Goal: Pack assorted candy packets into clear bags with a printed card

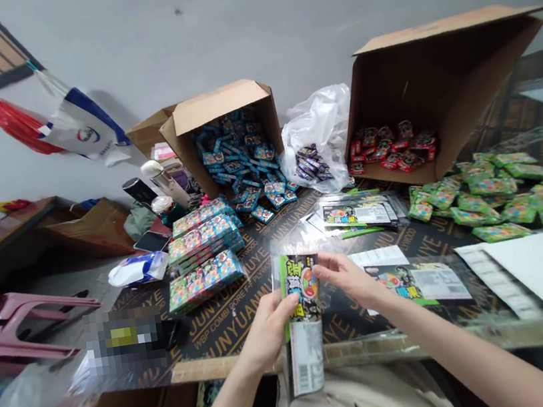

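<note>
Printed pouch [304,323] | small print [309,368]: unreadable | left grip [265,330]: partly hidden behind

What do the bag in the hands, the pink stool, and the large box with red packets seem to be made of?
Bag: probably thin plastic film, glossy, with a see-through margin beside the print. Pink stool: likely moulded plastic, smooth and evenly coloured. Large box: apparently cardboard, matt brown, with a folded-out flap.

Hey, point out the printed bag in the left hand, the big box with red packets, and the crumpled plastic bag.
Printed bag [306,333], head view: its white label.
Big box [436,79], head view: its inner wall.
Plastic bag [322,115], head view: its crumpled upper part.
</note>
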A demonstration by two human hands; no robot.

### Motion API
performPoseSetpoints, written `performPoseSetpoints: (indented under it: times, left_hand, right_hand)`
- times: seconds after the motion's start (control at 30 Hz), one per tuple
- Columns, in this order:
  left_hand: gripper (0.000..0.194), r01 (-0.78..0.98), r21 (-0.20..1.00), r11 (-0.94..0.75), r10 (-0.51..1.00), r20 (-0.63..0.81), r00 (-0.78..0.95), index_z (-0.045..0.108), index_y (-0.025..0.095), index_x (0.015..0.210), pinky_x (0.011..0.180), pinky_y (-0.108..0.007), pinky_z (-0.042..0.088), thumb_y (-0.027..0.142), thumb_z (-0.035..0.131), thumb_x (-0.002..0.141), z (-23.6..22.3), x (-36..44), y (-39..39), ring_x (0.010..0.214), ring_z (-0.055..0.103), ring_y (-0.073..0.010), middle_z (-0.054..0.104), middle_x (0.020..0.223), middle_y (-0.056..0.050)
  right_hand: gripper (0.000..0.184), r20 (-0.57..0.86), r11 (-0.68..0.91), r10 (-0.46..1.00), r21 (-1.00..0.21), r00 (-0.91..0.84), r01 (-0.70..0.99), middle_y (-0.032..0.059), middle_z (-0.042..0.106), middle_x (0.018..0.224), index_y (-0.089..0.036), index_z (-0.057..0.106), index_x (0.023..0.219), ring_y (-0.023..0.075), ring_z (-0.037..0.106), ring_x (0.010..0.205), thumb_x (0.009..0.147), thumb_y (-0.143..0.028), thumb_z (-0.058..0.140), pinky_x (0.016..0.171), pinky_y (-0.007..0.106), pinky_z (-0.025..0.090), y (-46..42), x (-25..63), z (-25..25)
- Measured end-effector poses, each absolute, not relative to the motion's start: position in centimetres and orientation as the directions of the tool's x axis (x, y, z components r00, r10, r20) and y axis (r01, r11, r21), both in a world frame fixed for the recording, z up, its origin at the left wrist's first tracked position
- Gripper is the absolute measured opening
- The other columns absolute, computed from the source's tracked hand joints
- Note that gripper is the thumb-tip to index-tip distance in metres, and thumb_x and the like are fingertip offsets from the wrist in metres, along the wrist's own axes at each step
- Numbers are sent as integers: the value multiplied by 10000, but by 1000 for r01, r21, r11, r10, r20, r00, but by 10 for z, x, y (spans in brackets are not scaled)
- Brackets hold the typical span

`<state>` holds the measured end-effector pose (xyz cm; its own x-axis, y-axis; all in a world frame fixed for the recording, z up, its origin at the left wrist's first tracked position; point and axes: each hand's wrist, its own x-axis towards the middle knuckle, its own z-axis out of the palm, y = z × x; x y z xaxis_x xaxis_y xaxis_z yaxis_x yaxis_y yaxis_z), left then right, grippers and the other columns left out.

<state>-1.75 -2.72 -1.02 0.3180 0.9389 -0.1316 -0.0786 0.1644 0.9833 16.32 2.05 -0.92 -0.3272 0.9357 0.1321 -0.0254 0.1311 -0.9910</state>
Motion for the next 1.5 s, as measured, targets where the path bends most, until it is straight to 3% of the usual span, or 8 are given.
performPoseSetpoints:
  times: [0.13, 0.2, 0.33, 0.77, 1.0, 1.23, 1.37, 1.5]
  left_hand:
    - [346, 135, 991, -6, 960, -32, 280, 630, 90, 681, 563, -212, 382, 399, 530, 798, -11, -15, -18, 595, 486, -127, 578, 612, -14]
    - [387, 170, 985, -27, 974, -13, 228, 589, 92, 595, 504, -203, 344, 423, 533, 789, -12, -14, -10, 532, 443, -105, 538, 554, -6]
    - [377, -8, 1000, 10, 987, -9, 162, 609, 91, 703, 523, -218, 389, 453, 537, 778, -16, -14, 8, 537, 491, -120, 590, 613, -24]
    - [344, -85, 996, -20, 974, 39, 225, 623, 101, 896, 737, -307, 485, 331, 704, 654, -48, 3, 19, 790, 620, -206, 675, 885, -86]
    - [427, -226, 972, 60, 936, 24, 351, 561, 120, 1012, 814, -343, 482, 258, 724, 642, -50, 6, 4, 878, 615, -211, 657, 959, -88]
    - [415, -334, 940, 70, 962, 24, 271, 534, 102, 1029, 810, -381, 488, 253, 697, 679, -51, 0, 5, 834, 635, -222, 669, 928, -87]
    - [372, -294, 955, 41, 966, 37, 254, 547, 123, 1041, 849, -365, 471, 239, 666, 709, -59, -2, 7, 894, 621, -221, 656, 1006, -86]
    - [281, -245, 969, 21, 952, 55, 301, 596, 139, 981, 838, -349, 467, 228, 645, 719, -76, 7, 3, 881, 621, -219, 669, 974, -78]
  right_hand:
    - [314, 58, 46, 946, -998, -318, -44, 16, 629, 696, -131, 621, 755, 129, 568, 641, 712, -442, 634, 634, 263, 473, 26, 157, -14]
    - [336, 15, -6, 955, -997, -298, -72, 8, 622, 685, -133, 610, 785, 109, 553, 592, 706, -459, 631, 567, 232, 459, 29, 157, -13]
    - [392, -102, -172, 812, -983, -575, -70, 19, 643, 770, -143, 592, 950, 125, 590, 650, 671, -404, 682, 562, 230, 472, 26, 161, -15]
    - [351, 118, 107, 966, -993, -230, -60, 67, 658, 944, -156, 578, 975, 217, 600, 913, 734, -408, 618, 871, 384, 457, 36, 175, -32]
    - [319, 177, 179, 981, -984, -80, 19, 70, 654, 946, -166, 569, 992, 204, 606, 847, 779, -404, 565, 782, 342, 481, 33, 180, -27]
    - [355, -56, -13, 878, -996, -475, 93, -21, 605, 695, -161, 564, 992, 109, 539, 559, 671, -262, 675, 531, 220, 426, 23, 183, -37]
    - [174, -8, 83, 929, -969, -369, 231, -50, 529, 572, -156, 598, 833, 83, 455, 485, 671, -198, 649, 455, 189, 328, 22, 185, -47]
    - [377, 64, 76, 977, -996, -202, 55, -25, 620, 746, -224, 559, 1023, 123, 551, 630, 675, -314, 675, 576, 223, 421, 32, 181, -27]
